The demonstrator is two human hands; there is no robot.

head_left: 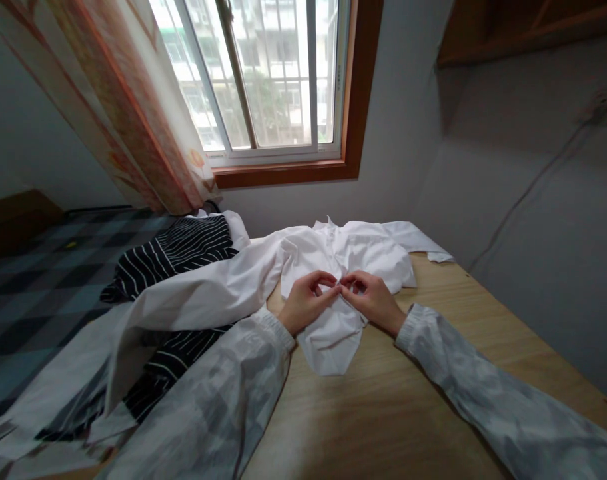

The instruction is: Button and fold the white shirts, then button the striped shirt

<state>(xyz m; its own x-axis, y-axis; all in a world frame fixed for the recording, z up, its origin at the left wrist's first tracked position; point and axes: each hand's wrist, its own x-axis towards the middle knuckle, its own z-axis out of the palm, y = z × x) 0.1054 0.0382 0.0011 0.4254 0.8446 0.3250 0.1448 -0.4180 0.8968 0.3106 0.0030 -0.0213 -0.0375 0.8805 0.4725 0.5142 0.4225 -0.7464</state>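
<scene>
A white shirt [310, 250] lies spread over the wooden table, its collar toward the window and one sleeve reaching out to the right. At the middle of its front, my left hand [312, 300] pinches the fabric along the button strip. Opposite it, my right hand [373, 299] pinches the same spot, and the fingertips of both hands meet. Whatever small part sits between the fingertips, perhaps a button, is too small to make out. Below the hands, the shirt's lower front [333, 343] hangs together in a rounded point on the tabletop.
Black-and-white striped clothing [178, 250] and more white cloth [198, 290] are heaped at the table's left. Beyond is a bed with a checked cover [23, 293]. A curtained window [278, 73] is ahead. A cable [526, 190] runs down the right wall from a socket.
</scene>
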